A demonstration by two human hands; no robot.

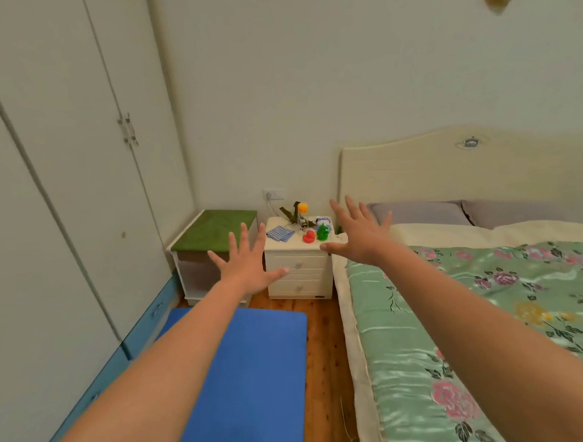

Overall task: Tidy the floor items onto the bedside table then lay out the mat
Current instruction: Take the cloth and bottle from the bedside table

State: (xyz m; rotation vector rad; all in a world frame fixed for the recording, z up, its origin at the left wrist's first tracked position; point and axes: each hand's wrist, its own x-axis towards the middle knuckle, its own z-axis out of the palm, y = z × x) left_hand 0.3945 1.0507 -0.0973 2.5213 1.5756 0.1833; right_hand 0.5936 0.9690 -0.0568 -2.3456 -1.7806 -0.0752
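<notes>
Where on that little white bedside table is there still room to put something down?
The white bedside table has a bare strip along its front edge, before the blue striped cloth. Its back and right side are crowded: red toy, green toy, yellow-topped bottle.

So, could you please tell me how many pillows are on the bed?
2: one pillow lies at the headboard end nearest the bedside table, the other pillow to its right. More could be out of frame.
</notes>
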